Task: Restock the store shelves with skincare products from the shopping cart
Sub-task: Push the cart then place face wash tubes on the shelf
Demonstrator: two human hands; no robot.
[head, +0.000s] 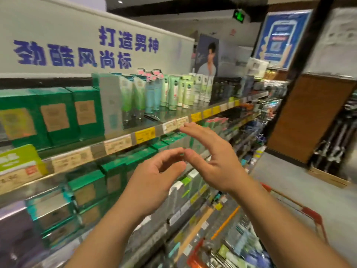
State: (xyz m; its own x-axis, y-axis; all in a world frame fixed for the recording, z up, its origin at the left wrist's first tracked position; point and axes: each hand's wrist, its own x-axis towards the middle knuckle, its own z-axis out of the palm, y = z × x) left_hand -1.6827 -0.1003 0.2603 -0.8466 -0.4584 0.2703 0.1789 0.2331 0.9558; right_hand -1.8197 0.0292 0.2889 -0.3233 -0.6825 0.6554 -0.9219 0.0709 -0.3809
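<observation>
Green boxes stand upright in a row at the left of the upper shelf, pale green and blue tubes upright further along. The red-framed shopping cart sits at lower right — blurred packages lie inside.

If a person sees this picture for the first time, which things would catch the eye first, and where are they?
First, the two bare hands raised mid-frame before the shelves, the left hand and the right hand, both holding nothing. Next, the white banner with big blue characters across the top left, over a row of green boxes on the upper shelf. The red-framed shopping cart sits at the lower right.
</observation>
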